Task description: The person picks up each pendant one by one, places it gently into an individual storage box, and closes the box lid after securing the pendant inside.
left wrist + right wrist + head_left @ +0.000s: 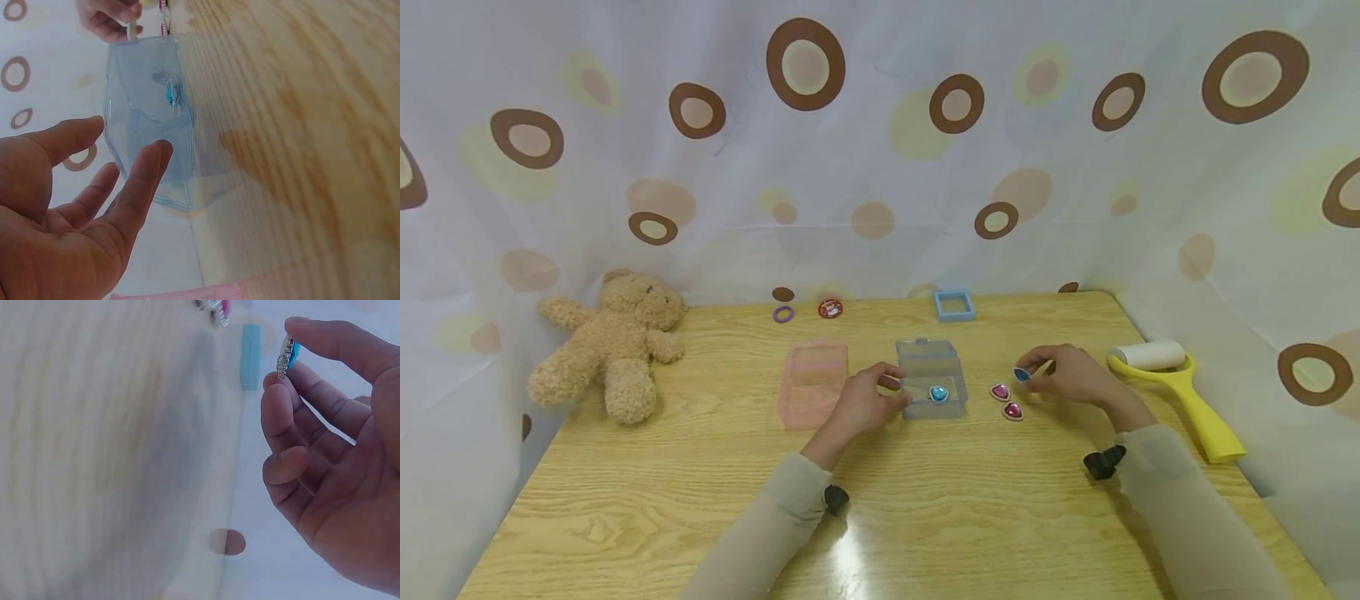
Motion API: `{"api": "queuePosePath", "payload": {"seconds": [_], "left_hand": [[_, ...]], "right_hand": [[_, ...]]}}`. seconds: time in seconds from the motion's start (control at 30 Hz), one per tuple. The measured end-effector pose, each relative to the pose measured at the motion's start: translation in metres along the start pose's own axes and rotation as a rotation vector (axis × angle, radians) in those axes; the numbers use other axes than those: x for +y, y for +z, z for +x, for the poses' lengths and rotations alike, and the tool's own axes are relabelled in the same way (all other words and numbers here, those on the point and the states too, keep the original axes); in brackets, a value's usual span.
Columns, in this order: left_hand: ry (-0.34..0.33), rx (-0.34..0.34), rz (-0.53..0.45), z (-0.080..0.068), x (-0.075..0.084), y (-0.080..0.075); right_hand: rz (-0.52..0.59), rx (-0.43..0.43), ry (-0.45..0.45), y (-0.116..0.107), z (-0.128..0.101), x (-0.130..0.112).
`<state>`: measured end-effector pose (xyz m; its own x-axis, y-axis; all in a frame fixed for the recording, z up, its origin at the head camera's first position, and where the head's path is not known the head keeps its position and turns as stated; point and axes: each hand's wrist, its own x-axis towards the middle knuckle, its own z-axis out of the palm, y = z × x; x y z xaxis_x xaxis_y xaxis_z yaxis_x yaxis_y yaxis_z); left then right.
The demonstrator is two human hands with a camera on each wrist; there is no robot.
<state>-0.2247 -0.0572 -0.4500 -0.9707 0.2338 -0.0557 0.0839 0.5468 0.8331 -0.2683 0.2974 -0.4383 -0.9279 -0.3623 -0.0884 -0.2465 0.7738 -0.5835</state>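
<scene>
Rt hand fingers pinch blue silver-rimmed gem; lt hand fingers relaxed.

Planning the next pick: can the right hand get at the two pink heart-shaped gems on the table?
Probably yes: the pink heart-shaped gems lie uncovered beside the right hand, though it already pinches a blue gem.

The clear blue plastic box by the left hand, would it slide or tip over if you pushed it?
The clear blue plastic box looks thin-walled and holds just one blue gem, so it is probably light. On the smooth, shiny wooden table it would likely slide rather than tip. The left hand touching its side probably steadies it.
</scene>
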Motion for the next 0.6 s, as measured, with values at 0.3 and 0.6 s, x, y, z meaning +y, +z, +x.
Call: {"api": "queuePosePath", "payload": {"seconds": [0.3, 0.6], "left_hand": [[0.010, -0.001, 0.006, -0.002, 0.000, -0.001], [0.017, -0.005, -0.005, -0.003, 0.001, -0.002]], "right_hand": [[-0.002, 0.013, -0.051, 0.004, 0.012, -0.018], [0.016, 0.017, -0.098, 0.009, 0.027, -0.035]]}}
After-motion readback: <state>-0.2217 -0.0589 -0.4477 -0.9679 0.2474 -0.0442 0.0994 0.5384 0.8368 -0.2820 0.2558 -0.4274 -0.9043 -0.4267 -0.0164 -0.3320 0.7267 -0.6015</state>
